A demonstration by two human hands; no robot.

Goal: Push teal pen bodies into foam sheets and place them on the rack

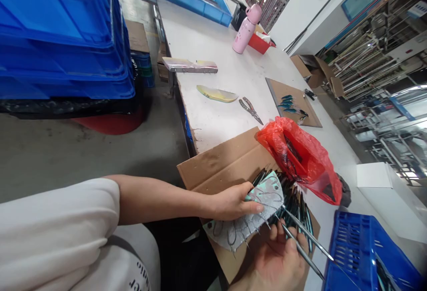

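Observation:
My left hand [233,202] grips the edge of a flat grey curved plate [248,217] marked with teal and dark scribbles, held over a cardboard sheet [220,160]. My right hand [278,260] is below it, its fingers closed around two thin metal rods [305,242] that point right toward the blue crate. A pile of dark, teal-tipped rods [293,200] lies fanned out under the plate. A red plastic bag [302,157] with more dark pieces inside lies just beyond the pile.
A blue slatted crate [363,255] sits at lower right. Pliers [251,109], a yellow-green curved piece [216,94], a pink bottle [246,29] and a cardboard board with teal pieces [293,102] lie further along the white table [207,42]. Stacked blue bins [63,37] stand left.

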